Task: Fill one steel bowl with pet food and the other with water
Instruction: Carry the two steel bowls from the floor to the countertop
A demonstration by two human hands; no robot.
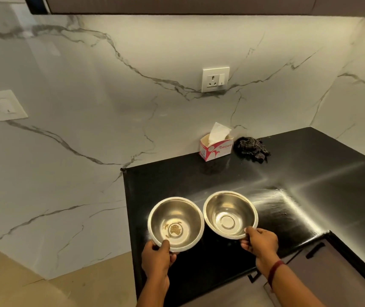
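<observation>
Far left, a white wall socket (pixel 0 106) is set in the grey-veined marble wall (pixel 77 140). The left hand (pixel 157 258) pinches the near rim of the left steel bowl (pixel 183 209), thumb on the inner lip and fingers curled beneath. This bowl is round and deep, with a brushed, dull-shining interior and a rolled rim. On its flat bottom lies a small patch of brownish crumbs (pixel 175 229), with a few flecks beside it. It sits over the front left corner of the black counter (pixel 199 173). Whether it rests on the surface or is held just above cannot be told. Behind, against the wall, stands a red-and-white tissue box (pixel 216 148) with a tissue protruding. A second socket (pixel 215 79) is mounted above it. The right steel bowl (pixel 232 202) matches the first in shape and finish. Its interior is clean, showing only the circular stamped base, and its rim meets or nearly meets the left bowl's rim. The right hand (pixel 260 242) grips its near rim, thumb over the lip and fingers curled under. A crumpled dark checked cloth (pixel 252 148) lies just right of the tissue box. A red band (pixel 274 270) circles the right wrist. Below the counter's front edge at right, a cabinet front (pixel 332 273) carries a dark handle (pixel 314 250).
</observation>
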